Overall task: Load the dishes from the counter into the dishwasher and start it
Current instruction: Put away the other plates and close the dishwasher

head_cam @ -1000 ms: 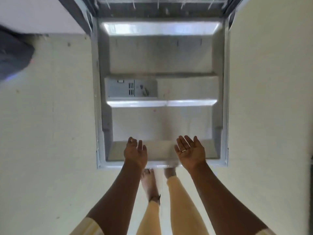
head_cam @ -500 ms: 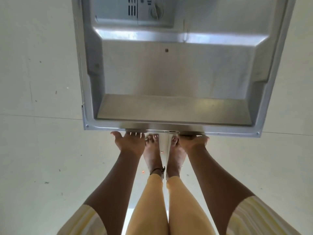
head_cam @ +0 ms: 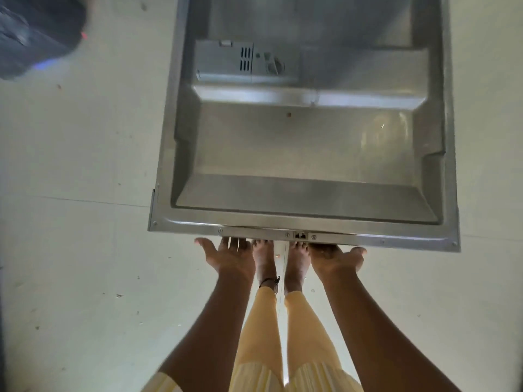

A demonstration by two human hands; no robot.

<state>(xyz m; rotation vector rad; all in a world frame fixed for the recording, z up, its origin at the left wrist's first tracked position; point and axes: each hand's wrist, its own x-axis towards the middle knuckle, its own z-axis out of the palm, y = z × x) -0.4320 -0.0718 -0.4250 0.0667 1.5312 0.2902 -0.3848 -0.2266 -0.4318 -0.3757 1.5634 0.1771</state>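
Both hands under the front edge of the open dishwasher door (head_cam: 305,154), palms up.

Left hand (head_cam: 229,257) and right hand (head_cam: 334,260) sit either side of the latch (head_cam: 300,236), touching the underside of the front edge. Thumbs splayed out, fingers look straight where they show, tips hidden beneath the metal. Door hangs low over bare feet (head_cam: 264,258), and no dishes or racks are in view. Likely step: lifting the door shut. To do it well, keep the push even on both palms so the door does not twist on its hinges, clear the toes, and draw the fingers out before the edge meets the frame. Detergent dispenser (head_cam: 246,63) sits on the inner face toward the left edge. Inner panel is dull steel and looks dry. Floor (head_cam: 85,250) is pale tile, speckled with grit, with one grout line. A dark blurred object (head_cam: 34,32) lies well off the door's far left corner.
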